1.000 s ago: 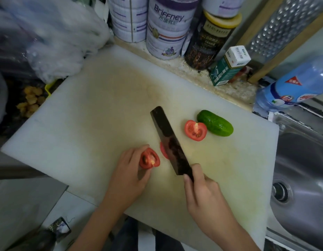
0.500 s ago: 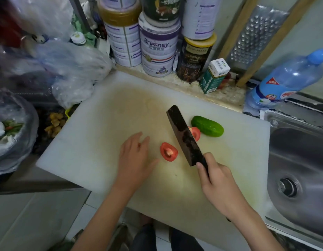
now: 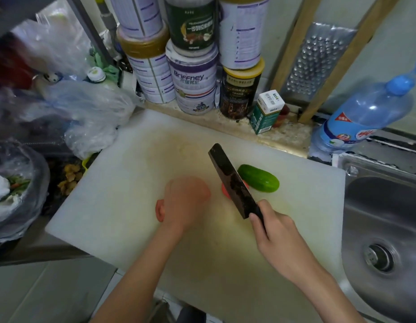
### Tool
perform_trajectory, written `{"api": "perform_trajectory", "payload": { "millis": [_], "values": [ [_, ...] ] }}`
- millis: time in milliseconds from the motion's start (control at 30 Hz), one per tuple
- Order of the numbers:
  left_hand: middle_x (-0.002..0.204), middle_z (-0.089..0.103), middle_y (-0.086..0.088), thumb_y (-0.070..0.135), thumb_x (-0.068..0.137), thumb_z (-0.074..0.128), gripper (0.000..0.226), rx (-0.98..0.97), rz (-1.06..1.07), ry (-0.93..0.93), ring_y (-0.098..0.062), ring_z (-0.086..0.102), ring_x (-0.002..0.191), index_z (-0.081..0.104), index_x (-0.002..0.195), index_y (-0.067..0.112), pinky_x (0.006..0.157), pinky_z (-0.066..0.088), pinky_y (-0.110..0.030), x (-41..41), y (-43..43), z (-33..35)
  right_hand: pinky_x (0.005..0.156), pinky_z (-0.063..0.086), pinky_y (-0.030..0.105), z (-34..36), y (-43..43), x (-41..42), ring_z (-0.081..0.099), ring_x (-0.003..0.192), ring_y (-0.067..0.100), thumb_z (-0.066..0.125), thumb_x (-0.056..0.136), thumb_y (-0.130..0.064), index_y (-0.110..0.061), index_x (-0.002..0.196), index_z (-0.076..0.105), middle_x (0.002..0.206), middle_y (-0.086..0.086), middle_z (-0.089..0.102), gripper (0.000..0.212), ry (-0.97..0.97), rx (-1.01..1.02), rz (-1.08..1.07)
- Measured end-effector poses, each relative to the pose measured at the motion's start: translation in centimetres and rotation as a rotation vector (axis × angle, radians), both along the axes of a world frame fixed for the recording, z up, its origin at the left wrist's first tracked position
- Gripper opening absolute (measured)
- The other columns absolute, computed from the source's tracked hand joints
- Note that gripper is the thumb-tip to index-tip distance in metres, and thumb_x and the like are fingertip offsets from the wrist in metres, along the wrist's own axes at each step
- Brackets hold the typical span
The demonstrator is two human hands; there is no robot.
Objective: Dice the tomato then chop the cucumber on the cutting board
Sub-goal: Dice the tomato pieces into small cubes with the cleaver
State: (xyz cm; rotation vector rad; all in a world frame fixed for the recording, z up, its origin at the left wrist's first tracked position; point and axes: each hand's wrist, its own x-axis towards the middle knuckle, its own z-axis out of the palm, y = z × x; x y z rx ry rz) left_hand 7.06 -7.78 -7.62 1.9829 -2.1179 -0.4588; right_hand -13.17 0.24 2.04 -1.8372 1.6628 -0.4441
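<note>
Steel sink (image 3: 365, 206) right; stacked tins (image 3: 193, 89) against wall (image 3: 281, 31).

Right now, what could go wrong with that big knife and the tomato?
The left hand is blurred and close to the knife, so a finger could get nicked.
The tomato piece is mostly hidden under the blade and might slide on the cutting board.
The round cucumber lies right beside the blade and could get bumped and roll.

Dim, soft light; left hand (image 3: 186, 201) motion-blurred, edges bowed.
</note>
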Motion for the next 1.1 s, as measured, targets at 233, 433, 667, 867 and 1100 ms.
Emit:
{"api": "perform_trajectory", "payload": {
  "millis": [233,433,667,867,1100],
  "values": [
    [0.120,0.061,-0.002,0.043,0.080,0.070,0.050,0.007,0.067,0.020,-0.025,0.052,0.113,0.057,0.121,0.017,0.098,0.030,-0.035,-0.1,-6.3,-0.2,0.045,0.037,0.031,-0.6,-2.9,-0.8,0.049,0.050,0.016,0.039,0.100,-0.029,-0.022,0.106,0.042,0.063,-0.001,0.052,0.010,-0.017,0.008,0.027],
    [0.124,0.060,-0.004,0.048,0.076,0.073,0.064,0.085,0.134,0.050,-0.026,0.053,0.115,0.052,0.129,0.018,0.096,0.036,-0.036,0.0,-7.2,-0.4,0.046,0.035,0.031,-0.8,-3.5,-1.2,0.047,0.051,0.015,0.040,0.100,-0.030,-0.026,0.096,0.038,0.066,0.000,0.052,0.005,-0.046,0.029,0.036],
    [0.150,0.039,-0.007,0.055,0.083,0.066,0.087,0.116,0.152,0.085,-0.025,0.034,0.138,0.030,0.151,0.016,0.112,0.028,-0.037,2.3,-3.1,2.2,0.045,0.035,0.028,-0.6,-3.2,-0.7,0.048,0.051,0.013,0.041,0.099,-0.032,-0.029,0.103,0.041,0.066,-0.004,0.053,0.005,-0.092,0.048,0.040],
    [0.146,0.042,0.003,0.053,0.070,0.078,0.097,0.282,0.143,0.311,-0.014,0.038,0.134,0.032,0.149,0.020,0.109,0.031,-0.025,7.5,2.8,2.1,0.045,0.035,0.021,-1.0,-1.7,0.8,0.051,0.051,0.010,0.048,0.097,-0.029,-0.042,0.104,0.048,0.066,-0.003,0.056,0.015,-0.240,0.103,0.037],
    [0.128,0.052,0.012,0.022,0.073,0.084,0.079,0.200,0.257,0.566,0.005,0.050,0.112,0.044,0.141,0.023,0.089,0.030,0.004,8.3,6.0,-0.6,0.046,0.036,0.030,-2.7,0.3,2.8,0.046,0.045,0.011,0.051,0.095,-0.026,-0.041,0.078,0.050,0.054,-0.001,0.051,0.023,-0.310,0.182,0.062]
  ]
}}
